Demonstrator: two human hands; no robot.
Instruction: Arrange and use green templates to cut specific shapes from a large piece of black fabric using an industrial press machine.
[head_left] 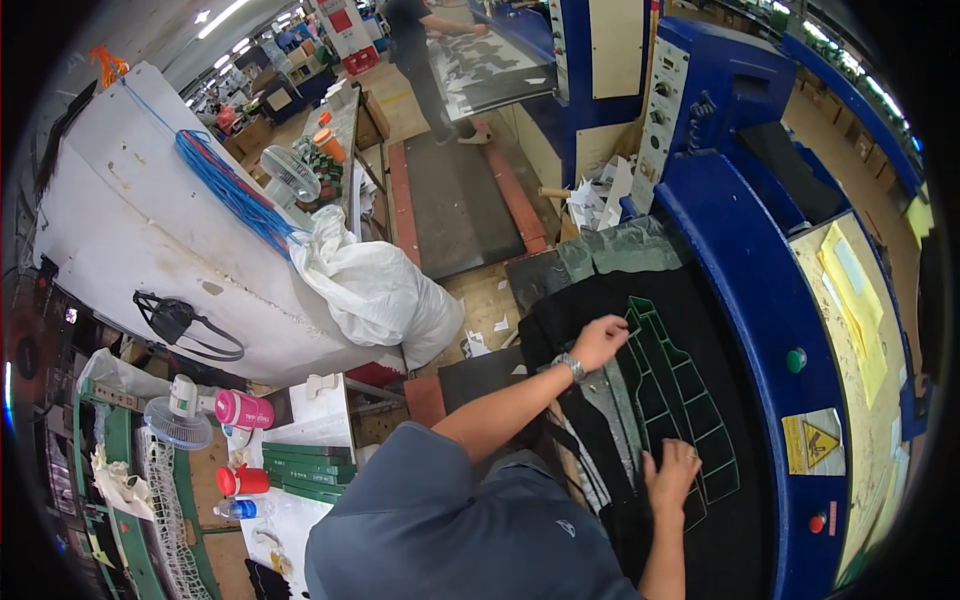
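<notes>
Green-edged, black multi-cell frame (686, 403): flat on black cloth-like sheet (722, 345), right of your left hand (600, 342), long axis running away from you | your right hand (674, 478): near half, fingers loosely spread | left fingers: bent at far end, grip can't tell

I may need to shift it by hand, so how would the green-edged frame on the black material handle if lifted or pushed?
The green-edged frame is probably stiff: its thin walls hold clear outlines. It would likely slide rather than roll, since it lies flat on the black material. Its open cells suggest it may be light for its span.
</notes>
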